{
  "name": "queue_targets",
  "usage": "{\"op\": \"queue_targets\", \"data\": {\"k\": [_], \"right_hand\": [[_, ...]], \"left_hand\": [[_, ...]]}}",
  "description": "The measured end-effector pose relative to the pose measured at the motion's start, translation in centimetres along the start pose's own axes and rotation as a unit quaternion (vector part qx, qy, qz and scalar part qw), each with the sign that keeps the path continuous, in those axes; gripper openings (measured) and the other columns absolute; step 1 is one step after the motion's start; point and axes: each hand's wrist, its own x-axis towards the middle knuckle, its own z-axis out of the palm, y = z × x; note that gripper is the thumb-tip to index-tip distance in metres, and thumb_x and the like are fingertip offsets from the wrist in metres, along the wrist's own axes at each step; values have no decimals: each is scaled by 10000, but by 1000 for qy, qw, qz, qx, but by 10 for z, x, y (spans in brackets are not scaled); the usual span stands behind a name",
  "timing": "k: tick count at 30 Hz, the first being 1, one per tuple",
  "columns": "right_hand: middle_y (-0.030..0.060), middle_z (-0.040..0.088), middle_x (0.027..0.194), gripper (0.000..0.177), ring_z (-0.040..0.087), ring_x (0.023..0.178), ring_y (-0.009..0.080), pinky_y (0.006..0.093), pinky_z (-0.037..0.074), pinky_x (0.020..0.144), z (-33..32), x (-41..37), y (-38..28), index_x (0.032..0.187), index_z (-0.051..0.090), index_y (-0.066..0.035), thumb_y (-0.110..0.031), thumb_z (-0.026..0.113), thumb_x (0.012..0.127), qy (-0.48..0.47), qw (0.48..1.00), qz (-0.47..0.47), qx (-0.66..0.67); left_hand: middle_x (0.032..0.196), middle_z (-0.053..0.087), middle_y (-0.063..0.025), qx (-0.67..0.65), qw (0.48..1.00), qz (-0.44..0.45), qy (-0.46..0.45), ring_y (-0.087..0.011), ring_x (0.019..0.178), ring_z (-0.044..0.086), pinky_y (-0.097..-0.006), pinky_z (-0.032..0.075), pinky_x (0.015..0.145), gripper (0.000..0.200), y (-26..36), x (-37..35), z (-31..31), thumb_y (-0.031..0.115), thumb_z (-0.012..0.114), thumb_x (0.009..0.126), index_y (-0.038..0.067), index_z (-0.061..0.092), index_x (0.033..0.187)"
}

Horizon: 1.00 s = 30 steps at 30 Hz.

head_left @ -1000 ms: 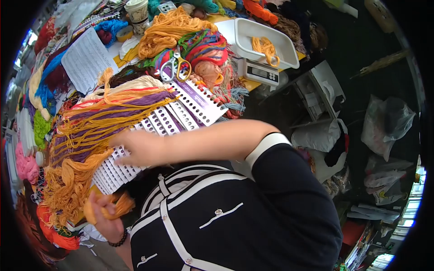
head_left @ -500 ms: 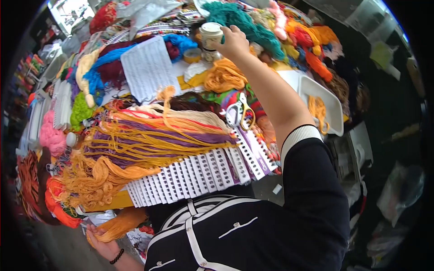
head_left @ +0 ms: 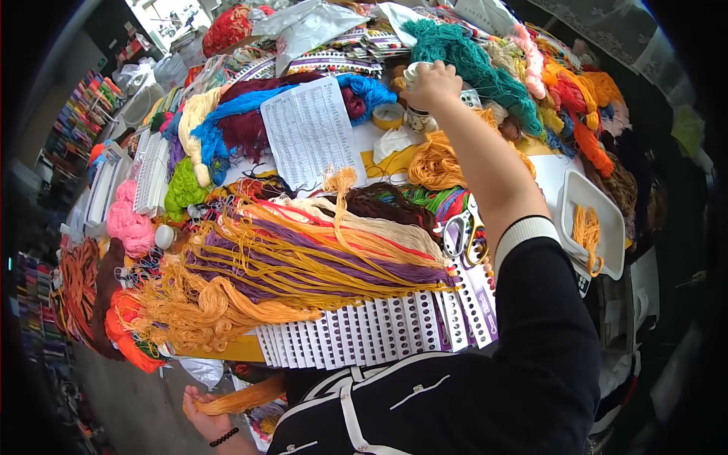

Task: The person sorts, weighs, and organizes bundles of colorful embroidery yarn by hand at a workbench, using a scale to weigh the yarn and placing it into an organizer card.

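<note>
Presently, the table (crowded with skeins in every colour) carries a wide fan of purple and gold threads laid over a row of perforated cards. Behind these lies a printed sheet. At the right edge sits a white weighing tray, with scissors just beside the cards.

Change noted: a second ago the right hand lay flat on the cards. It has since travelled to the far side of the table and is now closed over the lid of the paper cup, fingers wrapped around the top. The cup stands upright just beside a tape roll.

The left hand has stayed below the near table edge, fingers curled around an orange hank. The cards are no longer touched.
</note>
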Motion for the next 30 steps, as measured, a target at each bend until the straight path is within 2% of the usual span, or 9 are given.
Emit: {"op": "queue_targets", "data": {"k": [3, 5, 9, 14, 17, 18, 23, 26, 30], "right_hand": [[105, 441, 1273, 717, 400, 1194, 297, 421, 394, 937, -9, 15, 12, 1280, 446, -225, -471, 691, 652, -78, 996, -31, -24], [104, 418, 1321, 755, 349, 1253, 323, 458, 360, 979, 8, 27, 28, 1325, 408, -241, -464, 681, 657, 8, 989, -146, -23], [113, 469, 1280, 748, 482, 1160, 298, 426, 431, 926, 19, 40, 33, 1343, 381, -272, -467, 658, 676, -32, 977, -203, 59], [95, 634, 986, 832, 610, 964, 266, 398, 508, 776, -16, 19, 5, 1118, 586, -58, -764, 490, 689, -91, 995, -14, -37], [123, 592, 1108, 869, 592, 1013, 257, 387, 498, 810, -40, 17, 7, 1152, 569, -84, -802, 432, 684, -156, 983, -41, -91], [149, 502, 1255, 776, 543, 1098, 283, 391, 474, 865, -38, 12, 10, 1234, 522, -120, -689, 553, 707, -88, 989, -61, -101], [183, 460, 1292, 832, 513, 1094, 349, 400, 426, 934, 11, 40, 52, 1343, 419, -210, -363, 780, 610, -68, 969, -228, 71], [196, 549, 1100, 782, 536, 1030, 347, 416, 447, 866, -9, 42, 53, 1315, 452, -193, -452, 747, 639, -122, 958, -261, 14], [109, 517, 1207, 774, 517, 1092, 314, 390, 445, 909, -7, 20, 45, 1304, 444, -174, -613, 620, 692, -62, 981, -181, -37]], "left_hand": [[830, 617, 20, -11, 999, -32, 20, -38, 577, 509, -198, 433, 538, 164, -8, 4, 7, 232, 546, 897, 83, 565, 964], [824, 616, 21, -11, 999, -46, 22, -39, 579, 509, -197, 433, 536, 153, -13, 7, 10, 223, 543, 897, 85, 566, 959], [804, 610, 26, -8, 997, -63, 33, -38, 588, 514, -193, 428, 530, 126, -18, 8, 13, 205, 539, 896, 92, 568, 942], [793, 605, 33, -10, 997, -74, 12, -36, 595, 518, -186, 422, 530, 111, -20, 11, 8, 204, 536, 896, 103, 569, 925], [790, 600, 35, -18, 996, -86, 32, -35, 593, 516, -187, 424, 531, 108, -19, 9, 11, 204, 531, 899, 105, 569, 920], [788, 596, 36, -14, 995, -86, 51, -35, 588, 512, -189, 424, 531, 108, -19, 8, 14, 204, 528, 900, 106, 568, 920], [790, 594, 38, -18, 994, -97, 51, -35, 587, 508, -193, 426, 531, 104, -24, 10, 15, 199, 531, 899, 104, 567, 922], [795, 597, 38, -10, 995, -95, 35, -34, 588, 509, -196, 427, 528, 105, -28, 9, 14, 199, 535, 897, 104, 565, 930], [807, 604, 38, -19, 993, -108, 44, -33, 580, 504, -196, 428, 521, 112, -31, 5, 19, 205, 536, 896, 107, 565, 942]]}}
